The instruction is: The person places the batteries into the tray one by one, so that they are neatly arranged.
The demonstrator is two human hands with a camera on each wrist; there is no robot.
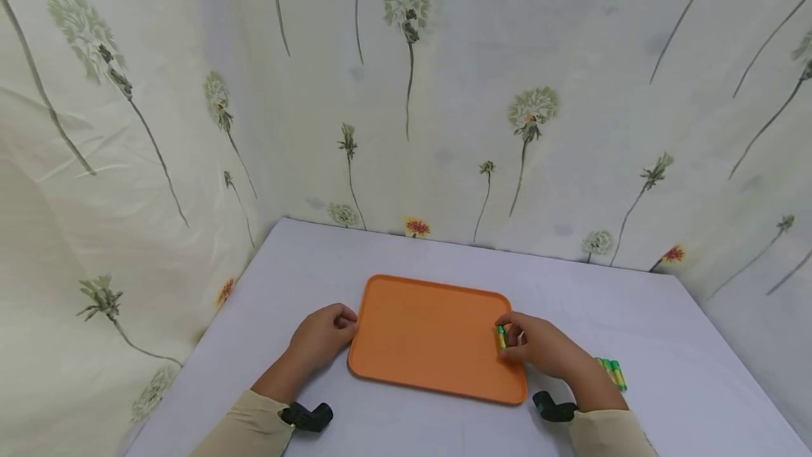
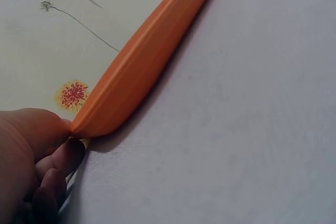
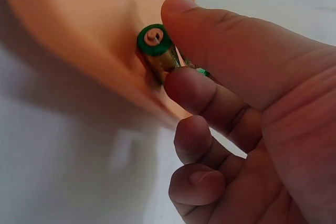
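Note:
An orange tray [image 1: 419, 337] lies on the white table. At its left edge my left hand [image 1: 320, 339] pinches the rim between thumb and fingers; the left wrist view shows the thumb [image 2: 44, 129] on the rim. My right hand [image 1: 544, 345] holds a green and yellow battery [image 1: 501, 338] between thumb and finger, at the tray's right side. In the right wrist view one end of this battery [image 3: 157, 45] faces the camera, close to the tray's inner wall. Whether it touches the tray, I cannot tell.
Several more green and yellow batteries [image 1: 614, 374] lie side by side on the table [image 1: 672, 344], right of the tray and partly behind my right wrist. A flower-patterned curtain [image 1: 457, 90] hangs behind and left of the table. Black devices [image 1: 307, 416] are strapped to both wrists.

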